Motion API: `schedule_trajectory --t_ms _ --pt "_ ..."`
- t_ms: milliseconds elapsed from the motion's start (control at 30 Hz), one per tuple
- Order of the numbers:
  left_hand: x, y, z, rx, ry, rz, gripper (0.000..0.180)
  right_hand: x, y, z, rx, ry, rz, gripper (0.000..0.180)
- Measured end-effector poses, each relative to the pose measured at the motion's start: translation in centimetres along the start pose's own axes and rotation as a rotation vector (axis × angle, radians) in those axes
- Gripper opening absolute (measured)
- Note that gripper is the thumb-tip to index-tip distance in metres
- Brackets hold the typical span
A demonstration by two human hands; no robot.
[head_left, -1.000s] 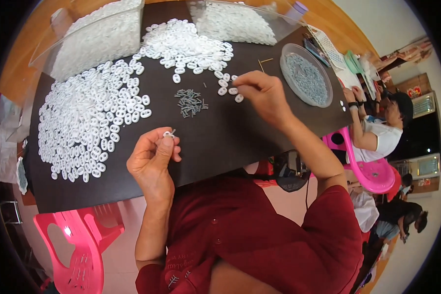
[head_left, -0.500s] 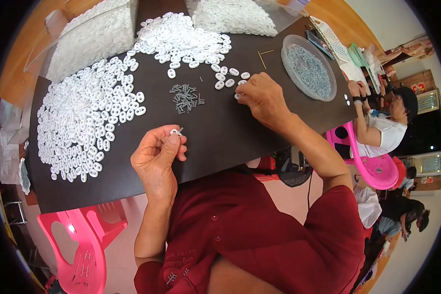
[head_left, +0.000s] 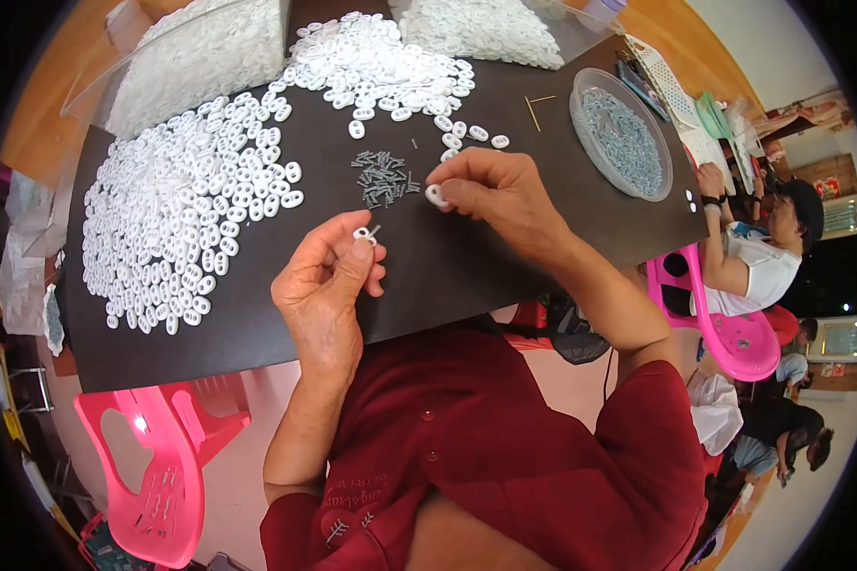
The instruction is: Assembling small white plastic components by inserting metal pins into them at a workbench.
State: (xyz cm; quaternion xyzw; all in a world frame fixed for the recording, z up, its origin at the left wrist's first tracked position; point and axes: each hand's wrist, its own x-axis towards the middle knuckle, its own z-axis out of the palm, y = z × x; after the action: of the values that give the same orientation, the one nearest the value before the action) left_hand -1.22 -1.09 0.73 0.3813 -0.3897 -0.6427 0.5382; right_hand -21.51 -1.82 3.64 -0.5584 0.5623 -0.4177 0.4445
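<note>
Between the thumb and fingertips of my left hand [head_left: 326, 271] is a white oval two-hole plastic piece [head_left: 361, 234], with a small grey screw [head_left: 374, 230] sticking up at it. My right hand [head_left: 500, 195] pinches another white oval piece [head_left: 435, 195], a short way to the right of the left hand and apart from it. Just beyond both hands lies a small heap of grey screws [head_left: 383, 179]. A few loose white pieces [head_left: 460, 128] rest past my right hand. How far the screw goes into its piece is too small to tell.
Many white pieces [head_left: 186, 205] spread over the dark table [head_left: 248, 285] at left, with another pile [head_left: 381, 67] at the back beside clear bins [head_left: 200, 71]. A round clear dish [head_left: 666, 181] of screws stands right, near thin brass-coloured sticks [head_left: 533, 114]. A co-worker [head_left: 767, 247] sits at far right.
My right hand has come left from beside the loose white pieces, bringing one in its fingertips closer to my left hand. My left hand keeps its piece and screw. The view has shifted slightly.
</note>
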Motion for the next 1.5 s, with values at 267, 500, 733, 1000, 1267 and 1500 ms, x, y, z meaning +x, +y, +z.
schedule_trajectory --t_ms 267,500,733,1000,1267,1500 --pt "-0.3 0.4 -0.4 -0.011 0.019 0.006 0.017 1.2 -1.0 3.7 0.249 -0.170 0.110 0.016" --pt "-0.4 0.8 -0.6 0.039 0.055 -0.002 0.016 1.5 -1.1 4.8 0.265 -0.170 0.089 0.016" --pt "-0.5 0.9 -0.8 0.081 0.057 -0.006 0.012 1.5 -1.4 5.2 0.214 -0.183 0.042 0.018" --pt "-0.5 0.8 -0.6 0.097 0.068 0.028 0.010 1.5 -1.2 5.4 0.076 -0.146 -0.103 0.012" --pt "-0.5 0.4 -0.6 0.082 0.064 0.071 0.014 0.9 -1.4 6.0 0.059 -0.136 -0.136 0.010" --pt "-0.4 0.1 -0.5 0.024 0.045 0.128 0.020 0.8 -1.6 6.2 0.170 -0.148 -0.087 0.008"
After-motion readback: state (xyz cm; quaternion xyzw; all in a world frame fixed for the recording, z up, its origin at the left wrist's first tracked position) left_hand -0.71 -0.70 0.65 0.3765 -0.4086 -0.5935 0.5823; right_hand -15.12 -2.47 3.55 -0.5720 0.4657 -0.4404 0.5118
